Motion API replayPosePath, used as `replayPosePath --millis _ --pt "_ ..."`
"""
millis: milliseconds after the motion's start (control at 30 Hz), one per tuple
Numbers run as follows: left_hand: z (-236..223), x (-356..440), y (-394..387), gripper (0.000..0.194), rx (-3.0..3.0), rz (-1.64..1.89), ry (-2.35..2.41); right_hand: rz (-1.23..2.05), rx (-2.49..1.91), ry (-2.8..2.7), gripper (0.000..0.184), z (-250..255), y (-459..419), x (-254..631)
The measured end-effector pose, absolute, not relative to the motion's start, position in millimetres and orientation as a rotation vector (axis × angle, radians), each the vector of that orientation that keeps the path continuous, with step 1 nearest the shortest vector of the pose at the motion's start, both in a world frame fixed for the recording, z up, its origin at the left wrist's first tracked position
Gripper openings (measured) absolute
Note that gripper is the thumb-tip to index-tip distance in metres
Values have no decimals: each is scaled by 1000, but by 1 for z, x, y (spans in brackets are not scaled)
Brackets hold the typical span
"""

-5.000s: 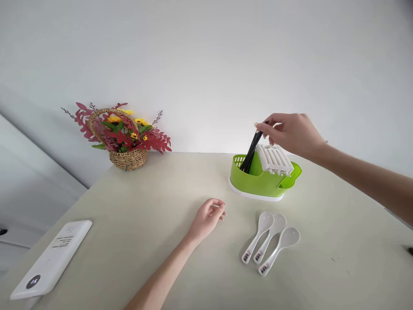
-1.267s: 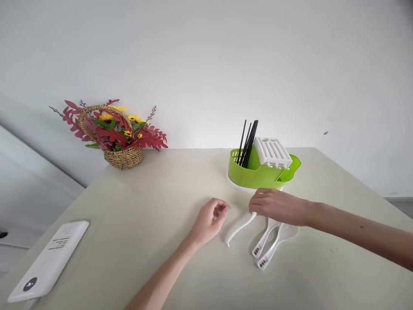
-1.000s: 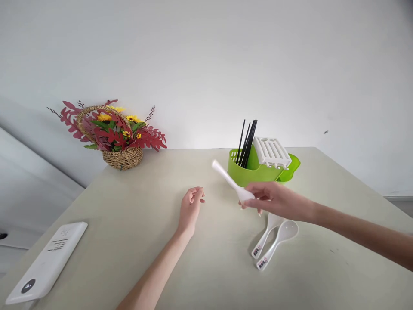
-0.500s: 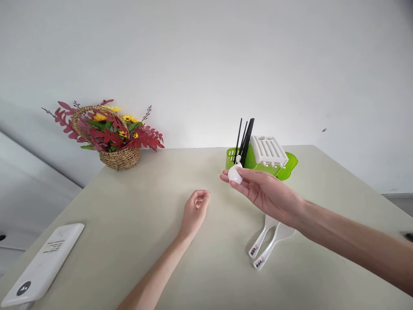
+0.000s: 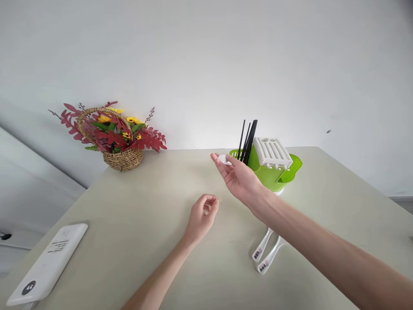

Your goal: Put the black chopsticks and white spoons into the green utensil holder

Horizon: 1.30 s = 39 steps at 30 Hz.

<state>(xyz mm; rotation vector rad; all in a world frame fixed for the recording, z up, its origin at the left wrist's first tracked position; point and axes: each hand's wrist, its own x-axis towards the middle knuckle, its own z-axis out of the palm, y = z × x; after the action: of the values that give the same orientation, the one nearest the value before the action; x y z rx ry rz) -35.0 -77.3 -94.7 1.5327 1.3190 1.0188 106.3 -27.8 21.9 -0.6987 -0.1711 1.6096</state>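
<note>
A smooth, pale grey-green table [image 5: 145, 241] fills the lower part of the view, its far edge meeting a plain, light grey wall [image 5: 206, 64]. The wall is brightest just above the table's middle and carries one small dark mark [image 5: 328, 131] on the right. To the left, beyond the table's slanting side edge, is a pale, smooth panel [image 5: 29, 185] with a small black fitting [image 5: 5, 236] low down.

At the back left of the table is a woven straw basket [image 5: 123, 158] with a hooped handle, filled with dark red leaves and yellow flowers [image 5: 111, 129]. At the front left lies a flat, white, rounded slab [image 5: 50, 262] with printed lines and a dark round badge.

At the back right stands a bright green plastic caddy [image 5: 274, 177] with a white slatted top [image 5: 272, 151]. Thin black sticks [image 5: 249, 144] lean upright in its left compartment.

The right hand [image 5: 240, 176], palm up, grasps a glossy white spoon [image 5: 225, 159] by its bowl, just beside the caddy's left end; the spoon's handle is hidden. Beneath that forearm, two white spoon handles [image 5: 270, 256] with small printed labels lie on the table, their bowls covered. The left hand [image 5: 202, 213] is loosely curled and relaxed, gripping nothing visible, near the table's middle.
</note>
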Motion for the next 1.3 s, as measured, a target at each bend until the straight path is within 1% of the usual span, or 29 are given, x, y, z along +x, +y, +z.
replayPosePath --millis 167,300,367,567,667,733,767,833,900,967,1033,1133,1200,1300 --pt "-93 -35 -77 31 1555 1007 1283 1587 -657 1 30 22 -14 102" --pt "-93 -35 -77 32 1556 1003 1280 1594 -617 -14 33 20 -8 105" --pt "-92 -36 -77 33 1565 1003 1274 1605 -606 -11 31 18 -7 106" --pt "-91 -36 -78 32 1567 986 1262 1640 -707 -47 17 10 -17 110" --pt "-91 -37 -77 31 1571 963 1268 1677 -812 -242 11 -4 -30 117" --pt "-93 -37 -77 31 1576 952 1273 1707 -909 -476 4 -13 -41 127" --pt "-94 -37 -77 31 1582 949 1272 1721 -949 -611 8 -16 -46 134" --pt "-96 -38 -76 31 1602 948 1266 1773 -986 -872 20 -19 -55 150" --pt "-97 -38 -76 31 1626 950 1260 1779 -1071 -1114 27 -17 -62 170" --pt "-97 -38 -76 30 1644 952 1260 1689 -1229 -1376 31 -13 -66 191" --pt "-96 -38 -76 28 1657 953 1260 1497 -1436 -1681 34 -12 -69 213" --pt "-96 -37 -77 27 1681 946 1261 951 -1738 -2082 31 -18 -73 246" --pt "-97 -37 -78 28 1700 935 1263 689 -1803 -2232 31 -27 -76 266" --pt "-98 -37 -78 28 1726 926 1254 592 -1857 -2304 37 -40 -80 290"
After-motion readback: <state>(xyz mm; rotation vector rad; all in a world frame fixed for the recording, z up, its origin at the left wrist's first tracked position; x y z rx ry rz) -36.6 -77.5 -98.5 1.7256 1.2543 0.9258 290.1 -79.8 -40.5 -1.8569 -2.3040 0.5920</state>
